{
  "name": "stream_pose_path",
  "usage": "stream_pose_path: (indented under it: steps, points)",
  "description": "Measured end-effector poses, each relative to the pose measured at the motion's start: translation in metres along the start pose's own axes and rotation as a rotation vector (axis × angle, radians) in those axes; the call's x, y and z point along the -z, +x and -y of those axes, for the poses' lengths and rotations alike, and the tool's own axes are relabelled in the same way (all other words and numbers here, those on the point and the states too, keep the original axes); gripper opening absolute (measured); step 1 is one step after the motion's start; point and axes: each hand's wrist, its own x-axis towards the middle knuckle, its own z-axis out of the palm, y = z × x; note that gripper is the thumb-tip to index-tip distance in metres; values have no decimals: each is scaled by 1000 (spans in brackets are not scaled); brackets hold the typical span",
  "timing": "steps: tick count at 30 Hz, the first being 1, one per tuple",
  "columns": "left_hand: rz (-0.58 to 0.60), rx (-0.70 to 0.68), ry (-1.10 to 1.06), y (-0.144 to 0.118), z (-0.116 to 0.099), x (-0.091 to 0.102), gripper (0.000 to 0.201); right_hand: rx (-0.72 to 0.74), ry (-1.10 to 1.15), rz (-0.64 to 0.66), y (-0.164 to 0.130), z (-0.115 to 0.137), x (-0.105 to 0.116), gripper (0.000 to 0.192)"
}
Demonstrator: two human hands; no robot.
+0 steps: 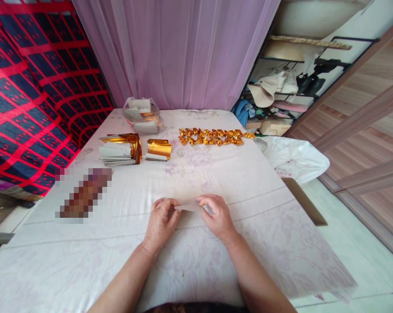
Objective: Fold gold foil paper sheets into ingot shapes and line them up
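Between my hands is a pale sheet of paper (190, 207), held low over the table. My left hand (162, 221) pinches its left end between thumb and fingers. At the opposite end, my right hand (217, 217) is closed on the paper with thumb and index finger. Farther off lie a larger stack of gold-and-white paper sheets (116, 153) and a smaller stack of the same kind (159, 150). Folded shiny gold paper pieces (211, 136) sit in rows toward the back right.
A clear plastic bag (141, 117) with more sheets stands at the table's back left. A blurred-out reddish-brown item (85, 193) lies on the left. The floral-covered table (196, 174) has a white bag (291, 158) off its right edge, beside a shelf rack (281, 93). A purple curtain (177, 52) hangs behind.
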Motion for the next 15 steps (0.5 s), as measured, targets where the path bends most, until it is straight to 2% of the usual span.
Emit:
stream_pose_path:
  steps: [3,5,8,11,13,15]
  points:
    - [4,112,-179,-1,-1,-3,15,-143,151,-37,-1,3,-5,6]
    - [27,189,-281,-2,-2,-5,20,-225,260,-86,-1,4,-10,9]
    - [25,246,-312,-2,-3,-7,32,-291,376,-78,0,3,-18,11]
    - [7,188,-173,-1,-3,-7,50,-324,330,-30,3,1,-21,12]
    - [-17,118,-20,-1,-4,-6,59,-319,184,-9,5,-1,-20,9]
    - [-23,59,134,-1,-5,-3,58,-298,15,8,7,-2,-18,6]
